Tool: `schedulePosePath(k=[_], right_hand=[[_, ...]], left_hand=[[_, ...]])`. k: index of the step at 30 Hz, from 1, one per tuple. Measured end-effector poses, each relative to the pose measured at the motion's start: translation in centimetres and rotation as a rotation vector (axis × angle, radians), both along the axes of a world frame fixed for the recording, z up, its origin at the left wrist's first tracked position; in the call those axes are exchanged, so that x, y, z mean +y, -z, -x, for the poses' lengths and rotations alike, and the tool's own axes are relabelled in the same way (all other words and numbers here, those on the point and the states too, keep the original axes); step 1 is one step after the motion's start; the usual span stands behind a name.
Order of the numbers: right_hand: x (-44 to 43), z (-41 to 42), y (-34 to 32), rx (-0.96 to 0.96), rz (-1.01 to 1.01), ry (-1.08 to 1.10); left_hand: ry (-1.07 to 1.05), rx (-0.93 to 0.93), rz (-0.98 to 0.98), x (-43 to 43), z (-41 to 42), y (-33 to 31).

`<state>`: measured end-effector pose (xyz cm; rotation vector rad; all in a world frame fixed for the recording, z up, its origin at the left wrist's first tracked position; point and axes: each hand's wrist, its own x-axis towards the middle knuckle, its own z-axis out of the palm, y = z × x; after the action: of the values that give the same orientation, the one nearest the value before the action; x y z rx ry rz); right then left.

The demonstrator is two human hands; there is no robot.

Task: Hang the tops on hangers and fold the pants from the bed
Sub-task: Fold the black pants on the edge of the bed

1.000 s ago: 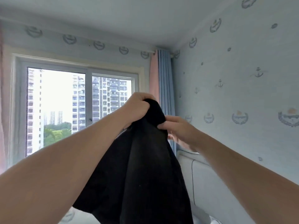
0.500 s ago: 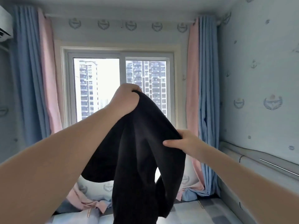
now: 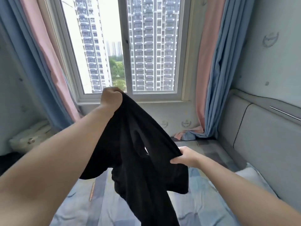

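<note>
A black garment (image 3: 130,144) hangs in the air above the bed (image 3: 203,201), stretched between my two hands. My left hand (image 3: 111,99) grips one end of its top edge high up, in front of the window sill. My right hand (image 3: 184,157) pinches the other end of that edge lower and to the right. The cloth droops in folds below and runs out of the bottom of the frame. Whether it is a top or pants cannot be told. No hanger is in view.
The bed has a pale blue patterned sheet. A grey padded headboard (image 3: 260,144) lines the right wall. A window (image 3: 127,46) with pink and blue curtains (image 3: 210,79) stands ahead. A pillow (image 3: 31,137) and a dark cloth (image 3: 9,162) lie at the left.
My view has tilted down from the wall and ceiling to the bed. My right hand has slid down and away from my left along the garment's edge, spreading it.
</note>
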<state>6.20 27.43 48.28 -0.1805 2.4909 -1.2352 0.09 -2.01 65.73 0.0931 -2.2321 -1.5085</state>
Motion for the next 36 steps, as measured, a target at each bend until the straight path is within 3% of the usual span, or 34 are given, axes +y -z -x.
schedulePosePath(k=[2,7,12,14,18,21,26,29,33,36], right_hand=[[0.1,-0.7,2.0,0.027,0.0,0.084],[-0.1,-2.4,3.5,0.003,0.299,0.366],[-3.6,-4.5,5.4,-0.191,0.229,0.266],[-5.3,-5.4,6.3,-0.245,0.32,0.274],[-6.2,-6.3,6.7,-0.291,0.572,0.397],[-6.1,-7.0,7.3,-0.355,0.783,0.375],[-5.0,-8.5,8.1,-0.344,1.016,0.275],[-4.4,-9.4,9.3,-0.306,0.944,0.246],[-4.4,-11.6,11.7,-0.246,0.558,0.14],[-5.1,-13.7,14.9,-0.347,0.352,0.063]], left_hand=[[-0.029,-0.097,-0.005,-0.2,0.5,5.0],[0.095,-0.287,-0.034,0.3,-1.8,17.5],[0.556,-0.509,0.083,3.7,-10.2,25.5],[0.653,-0.55,0.023,4.7,-14.2,27.5],[0.516,-0.613,-0.34,6.7,-20.9,31.2],[0.467,-0.669,-0.303,7.7,-22.4,32.5],[0.345,-0.523,-0.34,7.4,-20.9,31.6],[0.3,-0.53,-0.408,6.9,-20.3,31.1],[0.266,-0.542,-0.537,6.2,-19.6,30.3],[0.209,-0.541,-0.649,5.4,-18.4,29.5]])
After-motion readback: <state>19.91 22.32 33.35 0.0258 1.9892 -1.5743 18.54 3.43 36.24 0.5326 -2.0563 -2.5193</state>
